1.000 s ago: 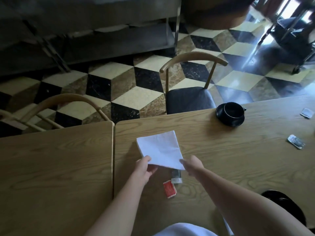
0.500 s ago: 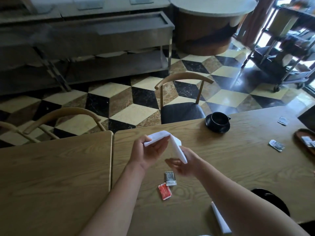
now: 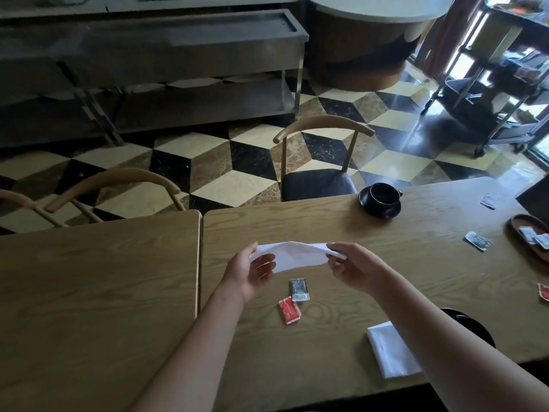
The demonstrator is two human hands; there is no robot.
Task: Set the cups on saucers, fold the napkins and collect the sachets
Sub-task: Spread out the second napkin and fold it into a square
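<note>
A white napkin (image 3: pixel 297 254) is stretched in the air above the wooden table (image 3: pixel 326 233), folded into a strip. My left hand (image 3: pixel 251 270) pinches its left end and my right hand (image 3: pixel 352 266) pinches its right end. Below the napkin lie a grey sachet (image 3: pixel 299 289) and a red sachet (image 3: pixel 289 309). A second white napkin (image 3: pixel 390 350) lies near the front edge, partly under my right forearm. A black cup (image 3: pixel 383 195) stands on a black saucer (image 3: pixel 377 209) at the far edge. More sachets (image 3: pixel 477 240) lie to the right.
A brown oval tray (image 3: pixel 523 230) with sachets in it sits at the right edge. A red sachet (image 3: pixel 544 291) shows at the frame's right border. A dark saucer (image 3: pixel 472 325) peeks out behind my right arm. A second table (image 3: pixel 95 278) adjoins on the left; chairs (image 3: pixel 320 179) stand beyond.
The napkin was lifted off the table, folded over, and is now pulled out sideways between both hands. The camera view tilted up and widened to the right.
</note>
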